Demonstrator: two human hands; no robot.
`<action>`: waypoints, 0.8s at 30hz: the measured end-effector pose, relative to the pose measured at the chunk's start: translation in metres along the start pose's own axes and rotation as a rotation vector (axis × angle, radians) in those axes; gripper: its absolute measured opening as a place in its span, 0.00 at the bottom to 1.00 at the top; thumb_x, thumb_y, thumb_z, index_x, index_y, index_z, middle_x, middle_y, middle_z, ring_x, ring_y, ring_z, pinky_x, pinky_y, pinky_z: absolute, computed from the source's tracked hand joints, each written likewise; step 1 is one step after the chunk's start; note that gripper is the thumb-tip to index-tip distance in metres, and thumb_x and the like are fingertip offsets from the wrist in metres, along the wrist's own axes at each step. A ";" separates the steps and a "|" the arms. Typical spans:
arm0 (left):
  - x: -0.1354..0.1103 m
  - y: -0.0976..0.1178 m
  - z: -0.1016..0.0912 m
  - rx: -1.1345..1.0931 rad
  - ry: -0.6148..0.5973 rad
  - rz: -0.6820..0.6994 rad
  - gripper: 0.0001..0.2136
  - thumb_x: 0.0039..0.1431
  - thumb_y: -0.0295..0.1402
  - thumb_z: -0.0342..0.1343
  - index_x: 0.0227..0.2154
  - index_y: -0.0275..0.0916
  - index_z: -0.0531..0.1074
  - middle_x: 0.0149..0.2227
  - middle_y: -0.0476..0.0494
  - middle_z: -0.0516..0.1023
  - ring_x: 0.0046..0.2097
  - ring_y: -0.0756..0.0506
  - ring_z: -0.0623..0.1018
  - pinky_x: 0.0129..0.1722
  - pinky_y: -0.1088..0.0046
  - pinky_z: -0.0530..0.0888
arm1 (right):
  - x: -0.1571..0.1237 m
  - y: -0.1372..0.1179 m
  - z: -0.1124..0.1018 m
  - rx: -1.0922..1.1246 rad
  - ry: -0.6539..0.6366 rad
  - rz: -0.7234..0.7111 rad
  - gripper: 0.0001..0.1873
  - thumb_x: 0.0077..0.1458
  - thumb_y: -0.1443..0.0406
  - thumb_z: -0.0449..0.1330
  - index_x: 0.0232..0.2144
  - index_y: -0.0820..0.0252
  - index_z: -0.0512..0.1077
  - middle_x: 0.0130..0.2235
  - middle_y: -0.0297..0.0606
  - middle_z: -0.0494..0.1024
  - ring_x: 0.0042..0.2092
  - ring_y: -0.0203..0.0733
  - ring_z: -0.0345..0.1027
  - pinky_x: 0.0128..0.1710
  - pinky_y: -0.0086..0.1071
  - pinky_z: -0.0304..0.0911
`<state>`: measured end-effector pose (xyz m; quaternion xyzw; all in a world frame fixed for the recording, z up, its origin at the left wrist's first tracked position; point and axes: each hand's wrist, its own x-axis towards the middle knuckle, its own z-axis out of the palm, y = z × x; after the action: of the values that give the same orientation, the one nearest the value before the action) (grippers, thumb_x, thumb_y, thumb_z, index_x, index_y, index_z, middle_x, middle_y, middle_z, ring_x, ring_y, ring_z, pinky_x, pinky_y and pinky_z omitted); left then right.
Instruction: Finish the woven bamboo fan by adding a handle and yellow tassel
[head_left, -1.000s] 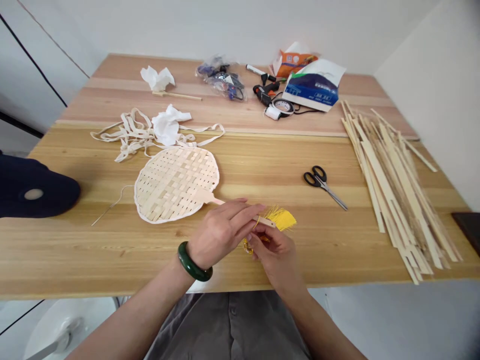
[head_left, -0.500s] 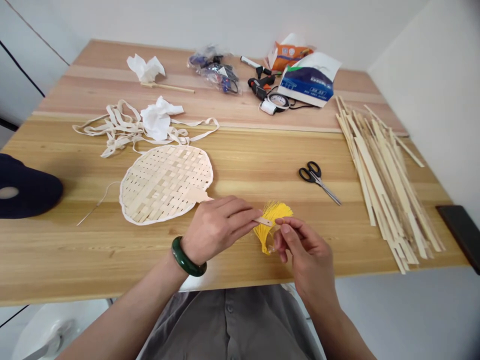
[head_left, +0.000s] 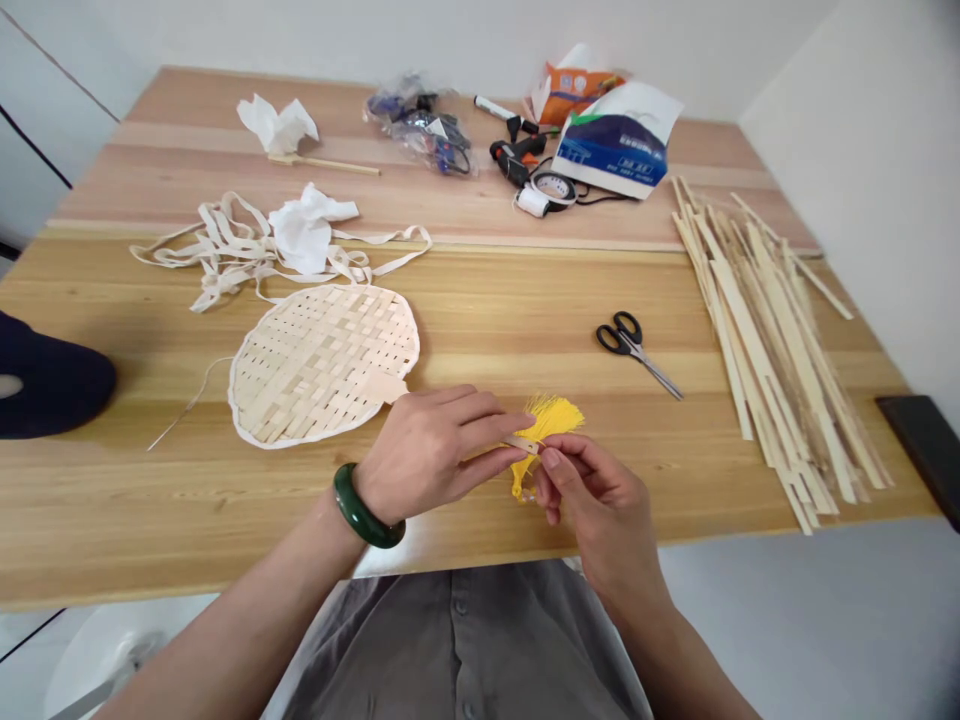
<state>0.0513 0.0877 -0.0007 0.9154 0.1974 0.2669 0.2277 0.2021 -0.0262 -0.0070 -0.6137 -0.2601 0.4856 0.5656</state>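
The worktop (head_left: pixel 487 320) is brightly and evenly lit. White glare is reflected at its front edge, beside the green bracelet (head_left: pixel 367 508); soft shadow is cast around the dark blue object (head_left: pixel 56 375). The picture's upper right corner is darkened.

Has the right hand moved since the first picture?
Yes. Judged against the scissors, the right hand has shifted rightward, narrowing its sideways gap to them.
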 end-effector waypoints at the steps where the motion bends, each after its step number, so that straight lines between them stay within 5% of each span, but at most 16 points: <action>1: 0.001 0.000 -0.001 -0.009 -0.018 -0.004 0.12 0.63 0.37 0.54 0.45 0.42 0.78 0.37 0.44 0.82 0.35 0.48 0.79 0.34 0.75 0.73 | -0.001 -0.001 0.000 -0.011 0.000 0.006 0.09 0.55 0.59 0.64 0.32 0.59 0.75 0.19 0.29 0.71 0.21 0.31 0.63 0.18 0.23 0.59; 6: 0.005 0.001 -0.006 -0.088 -0.081 -0.034 0.11 0.65 0.37 0.52 0.42 0.41 0.78 0.37 0.44 0.81 0.36 0.49 0.79 0.33 0.75 0.72 | -0.003 -0.005 0.002 -0.103 0.011 -0.032 0.07 0.56 0.60 0.62 0.32 0.58 0.74 0.20 0.29 0.71 0.22 0.32 0.64 0.19 0.24 0.59; 14: 0.007 0.002 -0.005 -0.167 -0.087 -0.053 0.09 0.64 0.34 0.54 0.39 0.39 0.79 0.37 0.44 0.81 0.37 0.48 0.80 0.34 0.75 0.73 | -0.010 -0.008 -0.001 -0.402 0.116 -0.366 0.02 0.57 0.66 0.61 0.34 0.57 0.74 0.24 0.30 0.75 0.26 0.33 0.70 0.28 0.26 0.67; 20: 0.011 0.003 -0.005 -0.238 -0.009 -0.078 0.08 0.63 0.32 0.55 0.39 0.39 0.79 0.37 0.43 0.82 0.37 0.48 0.80 0.36 0.75 0.74 | -0.009 -0.005 -0.003 -0.462 0.040 -0.376 0.04 0.59 0.66 0.59 0.34 0.56 0.74 0.27 0.32 0.78 0.26 0.35 0.71 0.25 0.27 0.65; 24: 0.016 0.007 -0.014 -0.333 0.046 -0.103 0.08 0.61 0.28 0.57 0.40 0.38 0.80 0.37 0.42 0.82 0.38 0.48 0.80 0.37 0.75 0.75 | -0.004 -0.006 -0.005 -0.515 -0.091 -0.496 0.08 0.59 0.69 0.57 0.37 0.55 0.76 0.34 0.36 0.80 0.35 0.39 0.73 0.33 0.32 0.68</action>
<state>0.0569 0.0940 0.0199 0.8474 0.2020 0.3047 0.3851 0.2060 -0.0306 -0.0005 -0.6321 -0.5400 0.2787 0.4808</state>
